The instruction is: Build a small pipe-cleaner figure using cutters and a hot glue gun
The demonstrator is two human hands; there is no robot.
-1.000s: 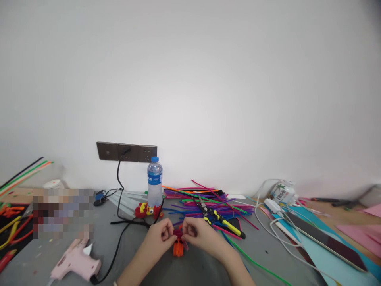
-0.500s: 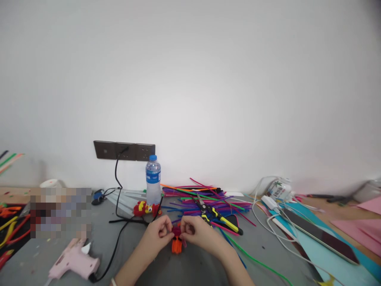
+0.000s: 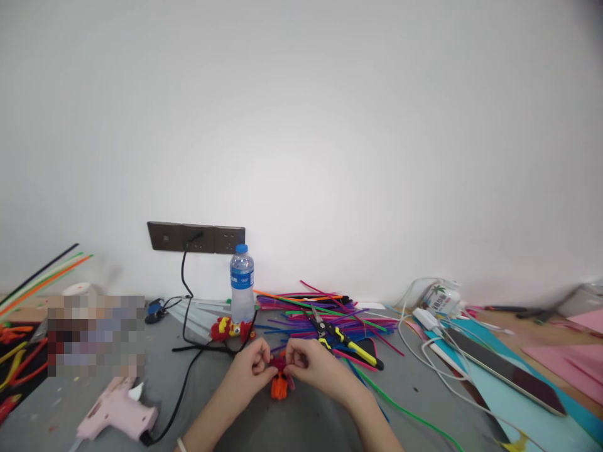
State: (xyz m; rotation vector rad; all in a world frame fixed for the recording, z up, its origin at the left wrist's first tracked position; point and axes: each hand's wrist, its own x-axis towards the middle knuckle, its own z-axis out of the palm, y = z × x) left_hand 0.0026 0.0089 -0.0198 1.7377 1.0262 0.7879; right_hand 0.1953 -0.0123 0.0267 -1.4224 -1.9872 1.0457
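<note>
Between my hands, low in the middle of the view, is a small fuzzy pipe-cleaner figure (image 3: 279, 387), orange at the bottom and dark red above. My left hand (image 3: 257, 364) pinches it from the left with thumb and forefinger. From the right, my right hand (image 3: 304, 364) pinches the dark red upper part. My fingers cover much of that red part. Just beyond my left hand lies another fuzzy figure (image 3: 232, 329), red and yellow with a googly eye.
Behind my hands are a water bottle (image 3: 242, 289), a pile of pipe cleaners (image 3: 325, 317) and yellow-black pliers (image 3: 351, 344). A pink glue gun (image 3: 117, 411) with a black cord lies left. At right, a phone (image 3: 506, 371) and white cable rest on coloured paper.
At the far left, several long pipe cleaners have come further into view, reaching rightward. My hands and the figure between them have hardly moved.
</note>
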